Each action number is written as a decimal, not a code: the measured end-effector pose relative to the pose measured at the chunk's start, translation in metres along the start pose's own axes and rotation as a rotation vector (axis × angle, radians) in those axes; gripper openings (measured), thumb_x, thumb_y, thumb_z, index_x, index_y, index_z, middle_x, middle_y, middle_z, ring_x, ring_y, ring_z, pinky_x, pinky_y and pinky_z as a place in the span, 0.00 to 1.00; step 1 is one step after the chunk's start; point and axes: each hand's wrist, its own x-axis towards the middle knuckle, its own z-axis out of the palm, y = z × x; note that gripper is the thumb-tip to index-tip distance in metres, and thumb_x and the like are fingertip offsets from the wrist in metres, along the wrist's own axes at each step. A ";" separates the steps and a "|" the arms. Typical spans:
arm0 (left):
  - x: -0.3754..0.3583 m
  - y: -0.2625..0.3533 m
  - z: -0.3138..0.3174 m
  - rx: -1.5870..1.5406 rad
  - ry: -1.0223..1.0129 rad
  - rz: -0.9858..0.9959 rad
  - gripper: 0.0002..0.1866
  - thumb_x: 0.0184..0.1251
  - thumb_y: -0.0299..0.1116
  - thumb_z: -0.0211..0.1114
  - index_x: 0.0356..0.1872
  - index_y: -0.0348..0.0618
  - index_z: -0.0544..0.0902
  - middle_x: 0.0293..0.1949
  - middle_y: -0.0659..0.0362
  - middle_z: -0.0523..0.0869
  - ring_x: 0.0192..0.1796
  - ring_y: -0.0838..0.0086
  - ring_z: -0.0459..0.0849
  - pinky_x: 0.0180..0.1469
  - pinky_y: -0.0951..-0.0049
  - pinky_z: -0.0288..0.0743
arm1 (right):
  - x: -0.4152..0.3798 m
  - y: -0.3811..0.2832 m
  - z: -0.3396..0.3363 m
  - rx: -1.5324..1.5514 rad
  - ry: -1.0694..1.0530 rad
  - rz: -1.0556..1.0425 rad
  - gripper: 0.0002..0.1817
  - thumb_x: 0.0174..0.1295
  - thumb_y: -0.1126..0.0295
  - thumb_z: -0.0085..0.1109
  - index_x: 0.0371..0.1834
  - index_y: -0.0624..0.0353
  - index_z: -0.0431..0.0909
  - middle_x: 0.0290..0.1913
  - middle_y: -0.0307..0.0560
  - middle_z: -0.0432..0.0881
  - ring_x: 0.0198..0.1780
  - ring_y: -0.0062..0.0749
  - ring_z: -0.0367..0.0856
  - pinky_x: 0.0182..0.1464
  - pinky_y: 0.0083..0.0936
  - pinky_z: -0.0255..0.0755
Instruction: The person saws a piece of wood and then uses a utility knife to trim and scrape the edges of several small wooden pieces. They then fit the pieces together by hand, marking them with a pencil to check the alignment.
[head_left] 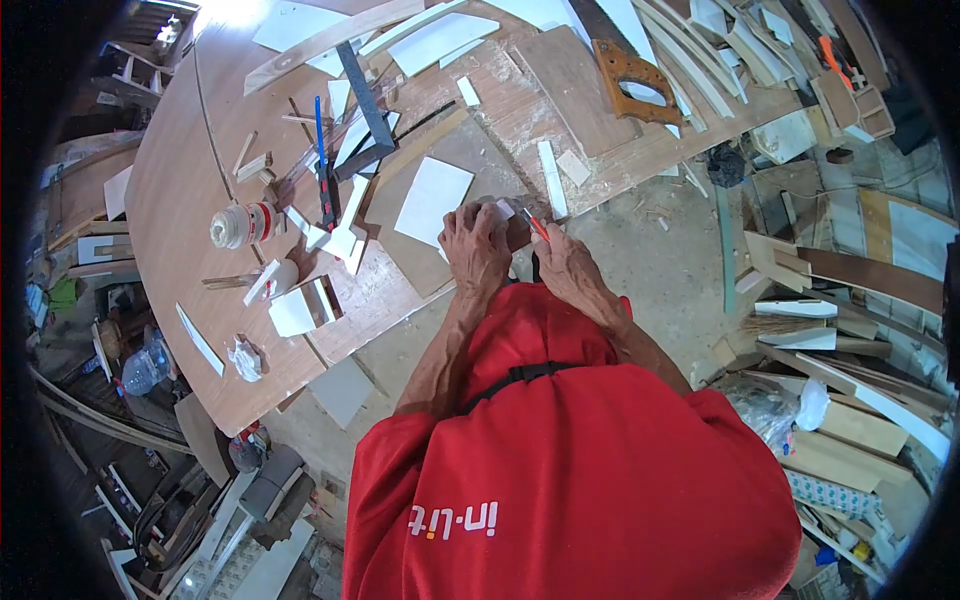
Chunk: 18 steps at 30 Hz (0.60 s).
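My left hand [474, 246] is closed at the table's near edge, its curled fingers on a small white piece [505, 209]. In my right hand [568, 266] is a slim red tool [537, 226], its thin tip close to that piece; I cannot make out the tool's exact kind. A white rectangular panel [433, 200] lies flat just beyond my left hand, on a larger thin board [385, 213]. The undersides of both hands and part of the small piece are hidden.
A handsaw [635, 85] lies at the table's far right. Left of centre are a metal square [366, 110], a white jar [240, 226] and joined white strips [340, 240]. Crumpled paper [245, 359] sits near the left edge. Wood offcuts [840, 335] fill the right side.
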 end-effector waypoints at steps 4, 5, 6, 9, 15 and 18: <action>0.006 0.001 -0.001 -0.072 -0.007 -0.133 0.18 0.51 0.28 0.67 0.47 0.46 0.81 0.46 0.53 0.79 0.51 0.55 0.74 0.52 0.55 0.67 | 0.001 0.003 0.003 -0.060 0.032 0.008 0.14 0.70 0.62 0.47 0.45 0.64 0.69 0.24 0.66 0.79 0.31 0.64 0.81 0.33 0.49 0.74; 0.008 -0.002 -0.001 -0.071 -0.006 -0.135 0.18 0.51 0.28 0.67 0.47 0.46 0.81 0.46 0.53 0.79 0.51 0.55 0.74 0.52 0.55 0.67 | 0.001 0.003 0.004 -0.060 0.031 0.006 0.14 0.70 0.62 0.47 0.45 0.64 0.69 0.24 0.66 0.79 0.31 0.64 0.81 0.33 0.49 0.74; 0.011 -0.004 -0.001 -0.112 -0.058 -0.165 0.18 0.50 0.27 0.67 0.46 0.46 0.82 0.45 0.52 0.79 0.51 0.55 0.74 0.52 0.56 0.68 | 0.001 0.002 0.003 -0.074 0.023 -0.001 0.14 0.70 0.62 0.47 0.45 0.64 0.69 0.24 0.66 0.79 0.31 0.64 0.81 0.33 0.49 0.75; 0.013 -0.008 -0.002 -0.186 -0.109 -0.184 0.15 0.51 0.27 0.66 0.44 0.44 0.83 0.39 0.52 0.80 0.47 0.55 0.76 0.49 0.58 0.70 | 0.001 -0.001 0.001 -0.087 0.010 -0.019 0.14 0.70 0.61 0.46 0.44 0.64 0.69 0.24 0.66 0.79 0.31 0.63 0.82 0.33 0.49 0.75; 0.012 -0.009 -0.007 -0.028 -0.057 0.039 0.12 0.55 0.27 0.64 0.42 0.44 0.84 0.39 0.54 0.81 0.46 0.57 0.78 0.47 0.60 0.72 | 0.002 0.002 0.005 -0.152 0.037 -0.055 0.13 0.70 0.61 0.47 0.41 0.62 0.70 0.24 0.64 0.80 0.31 0.60 0.82 0.33 0.48 0.76; 0.010 -0.008 -0.007 0.049 -0.060 0.076 0.12 0.56 0.27 0.63 0.43 0.46 0.83 0.41 0.55 0.81 0.46 0.58 0.77 0.47 0.60 0.72 | 0.000 -0.003 -0.001 -0.175 0.043 -0.082 0.13 0.70 0.61 0.47 0.41 0.61 0.70 0.25 0.64 0.80 0.31 0.59 0.83 0.33 0.48 0.76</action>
